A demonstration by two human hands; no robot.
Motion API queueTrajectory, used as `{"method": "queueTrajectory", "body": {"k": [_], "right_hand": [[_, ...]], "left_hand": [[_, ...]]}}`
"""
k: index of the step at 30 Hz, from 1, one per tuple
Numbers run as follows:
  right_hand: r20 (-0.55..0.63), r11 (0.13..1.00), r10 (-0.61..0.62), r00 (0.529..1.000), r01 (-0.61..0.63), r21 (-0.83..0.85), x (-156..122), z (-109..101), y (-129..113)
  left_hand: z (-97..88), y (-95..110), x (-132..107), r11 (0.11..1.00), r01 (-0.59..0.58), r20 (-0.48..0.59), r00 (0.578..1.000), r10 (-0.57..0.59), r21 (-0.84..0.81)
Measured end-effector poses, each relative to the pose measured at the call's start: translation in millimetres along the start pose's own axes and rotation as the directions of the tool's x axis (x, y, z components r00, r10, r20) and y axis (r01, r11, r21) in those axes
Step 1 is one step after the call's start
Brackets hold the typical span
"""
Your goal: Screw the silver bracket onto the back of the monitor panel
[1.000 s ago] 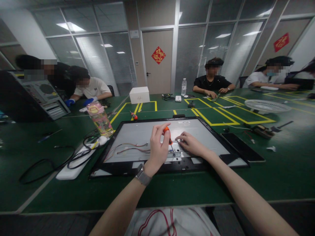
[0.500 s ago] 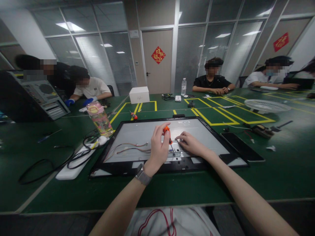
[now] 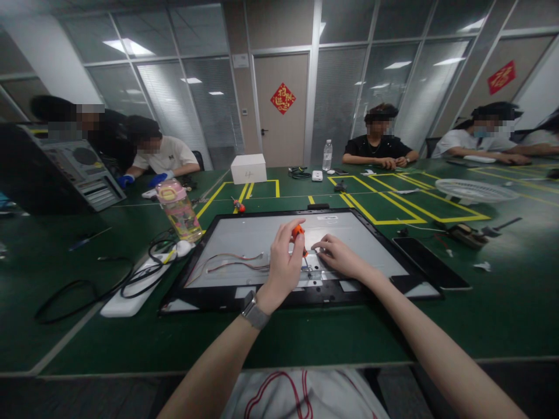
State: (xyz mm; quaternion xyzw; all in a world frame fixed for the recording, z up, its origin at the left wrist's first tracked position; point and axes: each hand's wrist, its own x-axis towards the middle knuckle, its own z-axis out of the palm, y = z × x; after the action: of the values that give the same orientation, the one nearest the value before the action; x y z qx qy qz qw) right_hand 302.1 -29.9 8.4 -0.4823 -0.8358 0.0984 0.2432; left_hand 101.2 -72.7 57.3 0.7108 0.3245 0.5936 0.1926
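My left hand is closed around the orange handle of a screwdriver. The shaft points down and its tip meets a small metal bracket near the front edge of a flat display panel. The panel lies with its silver-grey back up inside a black frame. Just right of the screwdriver, my right hand rests low over the panel, its thumb and fingertips drawn together at the bracket's upper edge. What exactly lies between those fingertips is hidden. Thin coloured wires run over the panel left of my left hand.
Left of the panel stand a drink bottle and a white power strip with black cables. A smartphone lies to the right. Behind are another screwdriver and a white box. Several people sit across the green table.
Both hands keep nearly the same pose, and the screwdriver stays at the bracket. The whole view has shifted very slightly. At far right, a dark object before a co-worker has gone from sight.
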Motion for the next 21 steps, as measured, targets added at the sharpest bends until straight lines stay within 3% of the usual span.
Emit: {"method": "queueTrajectory", "body": {"k": [21], "right_hand": [[0.008, 1.0, -0.003, 1.0, 0.003, -0.01, -0.1, 1.3, 1.2]], "left_hand": [[0.2, 0.1, -0.4, 0.999, 0.018, 0.015, 1.0, -0.018, -0.042]]}}
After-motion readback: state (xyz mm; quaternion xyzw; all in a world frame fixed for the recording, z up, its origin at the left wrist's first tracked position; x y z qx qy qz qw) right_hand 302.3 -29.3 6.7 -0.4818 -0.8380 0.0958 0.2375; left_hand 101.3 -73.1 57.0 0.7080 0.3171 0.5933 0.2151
